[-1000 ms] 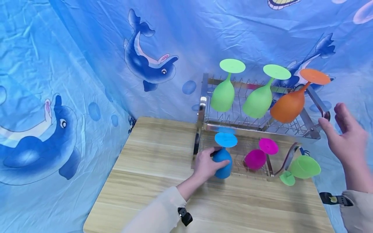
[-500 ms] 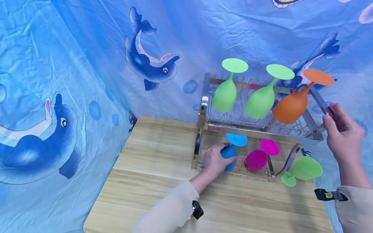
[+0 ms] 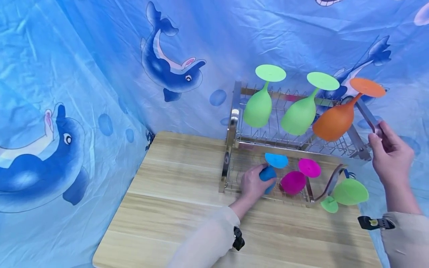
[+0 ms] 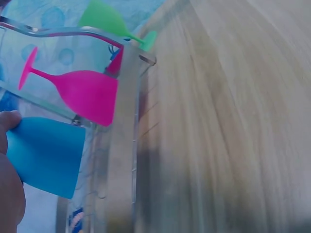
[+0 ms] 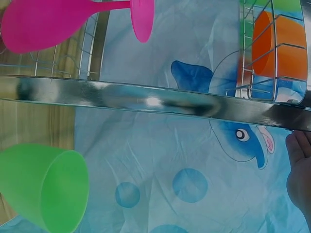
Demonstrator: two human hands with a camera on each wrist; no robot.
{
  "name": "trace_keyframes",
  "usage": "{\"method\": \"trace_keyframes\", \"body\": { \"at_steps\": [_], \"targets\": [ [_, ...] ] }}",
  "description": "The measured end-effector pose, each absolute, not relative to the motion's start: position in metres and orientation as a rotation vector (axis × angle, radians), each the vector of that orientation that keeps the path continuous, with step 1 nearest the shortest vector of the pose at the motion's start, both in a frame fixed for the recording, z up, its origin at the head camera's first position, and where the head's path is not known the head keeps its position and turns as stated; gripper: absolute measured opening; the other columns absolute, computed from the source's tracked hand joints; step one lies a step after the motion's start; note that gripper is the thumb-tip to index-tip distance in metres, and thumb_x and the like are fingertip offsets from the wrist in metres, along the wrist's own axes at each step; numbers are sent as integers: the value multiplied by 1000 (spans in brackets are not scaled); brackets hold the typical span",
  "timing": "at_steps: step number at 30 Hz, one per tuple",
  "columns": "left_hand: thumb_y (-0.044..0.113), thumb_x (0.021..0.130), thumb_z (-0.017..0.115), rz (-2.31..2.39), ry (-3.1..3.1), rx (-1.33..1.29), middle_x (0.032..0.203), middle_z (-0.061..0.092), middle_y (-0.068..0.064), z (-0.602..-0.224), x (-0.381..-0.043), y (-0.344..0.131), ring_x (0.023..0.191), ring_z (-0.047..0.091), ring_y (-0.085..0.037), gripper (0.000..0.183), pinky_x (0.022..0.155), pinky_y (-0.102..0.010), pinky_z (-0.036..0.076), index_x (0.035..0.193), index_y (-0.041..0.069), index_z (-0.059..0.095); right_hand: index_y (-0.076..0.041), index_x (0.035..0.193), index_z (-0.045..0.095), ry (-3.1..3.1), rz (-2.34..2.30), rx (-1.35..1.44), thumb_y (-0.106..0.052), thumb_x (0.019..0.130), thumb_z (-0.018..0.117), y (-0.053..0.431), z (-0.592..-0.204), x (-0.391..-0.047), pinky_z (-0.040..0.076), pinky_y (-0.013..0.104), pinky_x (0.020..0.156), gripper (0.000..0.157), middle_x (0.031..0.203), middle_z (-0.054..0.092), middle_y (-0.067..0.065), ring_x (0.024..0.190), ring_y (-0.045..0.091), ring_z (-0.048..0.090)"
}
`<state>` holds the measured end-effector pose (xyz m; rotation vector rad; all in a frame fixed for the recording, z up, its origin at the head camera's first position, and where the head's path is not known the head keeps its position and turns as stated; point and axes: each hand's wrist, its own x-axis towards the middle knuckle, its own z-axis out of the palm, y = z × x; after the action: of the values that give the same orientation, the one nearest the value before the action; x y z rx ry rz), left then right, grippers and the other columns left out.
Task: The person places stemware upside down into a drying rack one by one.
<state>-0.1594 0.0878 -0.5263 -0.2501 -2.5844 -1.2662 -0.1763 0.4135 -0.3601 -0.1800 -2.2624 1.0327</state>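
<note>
My left hand (image 3: 252, 182) grips a blue plastic wine goblet (image 3: 269, 175) by its bowl, upside down with its foot up, at the lower tier of a metal dish rack (image 3: 301, 150). In the left wrist view, the goblet's rim sits close over the tier's wires, and only fingers at its side show. A magenta goblet (image 3: 293, 183) rests upside down just right of it. My right hand (image 3: 392, 154) pinches the rack's side frame at the upper right, thumb in front. In the right wrist view, its fingers (image 5: 301, 145) reach the metal bar's end.
Two green goblets (image 3: 258, 109) and an orange goblet (image 3: 335, 121) lean upside down on the upper tier. Another green goblet (image 3: 351, 192) lies on its side right of the rack. The wooden table (image 3: 161, 208) stretches left and front. A blue dolphin-print cloth (image 3: 110, 56) hangs behind.
My left hand has carried the blue goblet rightward and back into the lower tier, near the magenta goblet. The right hand, loose before, has come to hold the rack's side frame.
</note>
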Motion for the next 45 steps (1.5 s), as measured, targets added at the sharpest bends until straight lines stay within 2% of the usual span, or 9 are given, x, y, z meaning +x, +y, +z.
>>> {"method": "trace_keyframes", "body": {
  "at_steps": [7,13,18,23,30,38,45],
  "targets": [
    [39,86,91,-1260,-2509,-251,122,78,3,-543,-165,96,112,73,-17,48,92,-32,61,128,19,76,-27,154,54,-2211,1047,-101,-20,109,64,413,-363,-179,44,-2,76,46,119,65,-27,94,-9,60],
    [38,86,92,-1250,-2521,-240,123,78,3,-554,-166,101,114,72,-18,49,96,-34,60,128,19,76,-24,152,56,-2175,1072,-85,-18,108,64,412,-363,-178,45,-2,79,45,117,66,-27,93,-9,61],
    [39,86,92,-1246,-2525,-205,124,78,3,-562,-164,109,114,72,-18,50,98,-35,58,128,18,75,-23,152,56,-2186,1084,-102,-18,108,64,412,-365,-178,45,-1,74,45,114,66,-26,91,-8,60],
    [39,84,93,-1187,-2479,-226,118,79,2,-574,-165,112,108,73,-17,47,94,-31,59,122,16,77,-22,153,55,-2187,1089,-108,-18,108,65,413,-367,-178,45,-1,75,46,113,66,-26,90,-8,60],
    [35,84,94,-1206,-2500,-242,120,78,1,-577,-171,113,110,73,-18,47,93,-31,60,123,16,76,-20,151,58,-2143,1110,-89,-14,107,66,412,-364,-178,47,-1,83,45,114,67,-25,91,-9,62],
    [36,84,94,-1163,-2537,-246,115,79,2,-579,-171,114,108,72,-17,46,93,-32,59,122,18,76,-19,150,59,-2137,1119,-81,-13,107,66,411,-364,-178,48,-1,80,44,111,68,-23,89,-7,62],
    [38,87,91,-1166,-2548,-257,119,78,4,-584,-170,116,112,72,-16,43,97,-30,59,122,20,74,-20,151,58,-2143,1144,-110,-14,107,66,412,-364,-179,49,0,82,45,112,68,-23,90,-7,62]
  ]
}}
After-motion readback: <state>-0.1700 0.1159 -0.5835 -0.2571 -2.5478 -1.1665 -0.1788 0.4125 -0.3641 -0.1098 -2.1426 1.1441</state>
